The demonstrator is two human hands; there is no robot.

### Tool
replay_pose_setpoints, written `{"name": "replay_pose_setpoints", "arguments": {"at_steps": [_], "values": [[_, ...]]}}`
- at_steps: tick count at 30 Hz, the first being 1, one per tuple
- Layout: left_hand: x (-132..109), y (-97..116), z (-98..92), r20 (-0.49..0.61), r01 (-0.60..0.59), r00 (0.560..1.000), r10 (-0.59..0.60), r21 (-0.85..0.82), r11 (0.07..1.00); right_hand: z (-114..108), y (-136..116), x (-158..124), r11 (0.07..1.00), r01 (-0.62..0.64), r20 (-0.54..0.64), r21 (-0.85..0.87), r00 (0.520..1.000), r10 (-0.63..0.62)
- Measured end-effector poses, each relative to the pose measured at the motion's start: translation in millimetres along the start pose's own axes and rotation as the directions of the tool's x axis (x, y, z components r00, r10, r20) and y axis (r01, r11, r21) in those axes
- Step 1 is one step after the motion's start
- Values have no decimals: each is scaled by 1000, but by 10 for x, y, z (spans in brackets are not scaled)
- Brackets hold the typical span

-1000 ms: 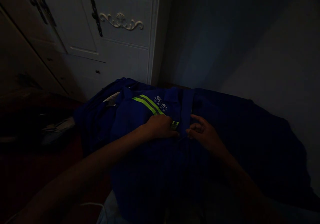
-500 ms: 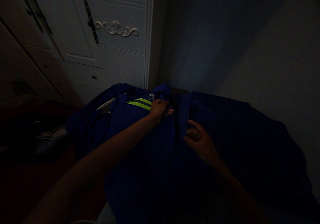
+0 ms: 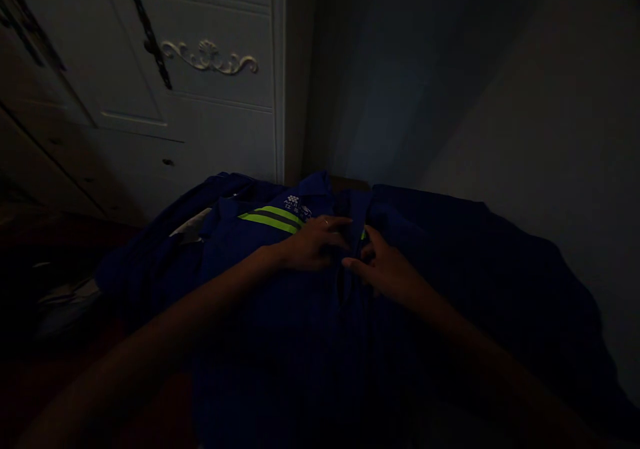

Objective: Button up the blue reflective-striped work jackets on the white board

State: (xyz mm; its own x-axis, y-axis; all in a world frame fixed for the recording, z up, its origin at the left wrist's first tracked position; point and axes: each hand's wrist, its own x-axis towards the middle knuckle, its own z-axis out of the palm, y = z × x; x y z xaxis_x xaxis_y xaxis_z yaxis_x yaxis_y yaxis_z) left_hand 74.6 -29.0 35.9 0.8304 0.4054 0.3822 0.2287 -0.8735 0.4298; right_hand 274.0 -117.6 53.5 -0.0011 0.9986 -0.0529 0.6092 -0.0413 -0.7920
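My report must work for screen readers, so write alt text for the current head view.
A person's left hand and right hand, close together, touch the front of a blue garment with lime stripes, in dim light. A pale cabinet stands beyond.

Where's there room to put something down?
Likely the blue cloth between the right hand and grey wall; nothing shows on it, though it's dark. It's crowded by the green stripes, where the left hand sits beside the right.
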Motion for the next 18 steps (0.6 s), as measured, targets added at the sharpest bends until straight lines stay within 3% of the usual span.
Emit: {"name": "replay_pose_setpoints", "arguments": {"at_steps": [2,4,9,12,14,18], "values": [[19,34,-8,162,-43,986,29,82,996,-2,20,78,996,79,-3,-50,997,-79],[66,49,-1,238,-76,970,46,117,990,-15,62,127,994,107,28,-26,994,-106],[203,-31,12,189,-112,976,110,2,994,-48,111,73,991,106,84,82,990,-113],[253,-135,32,304,50,952,26,-241,969,-36,91,-19,974,225,130,0,966,-223],[258,-216,73,383,198,923,-40,-381,903,-32,84,-54,947,306,162,-100,944,-288],[209,-357,198,390,306,917,-79,-565,766,-59,105,-20,841,477,247,-256,873,-420]]}}
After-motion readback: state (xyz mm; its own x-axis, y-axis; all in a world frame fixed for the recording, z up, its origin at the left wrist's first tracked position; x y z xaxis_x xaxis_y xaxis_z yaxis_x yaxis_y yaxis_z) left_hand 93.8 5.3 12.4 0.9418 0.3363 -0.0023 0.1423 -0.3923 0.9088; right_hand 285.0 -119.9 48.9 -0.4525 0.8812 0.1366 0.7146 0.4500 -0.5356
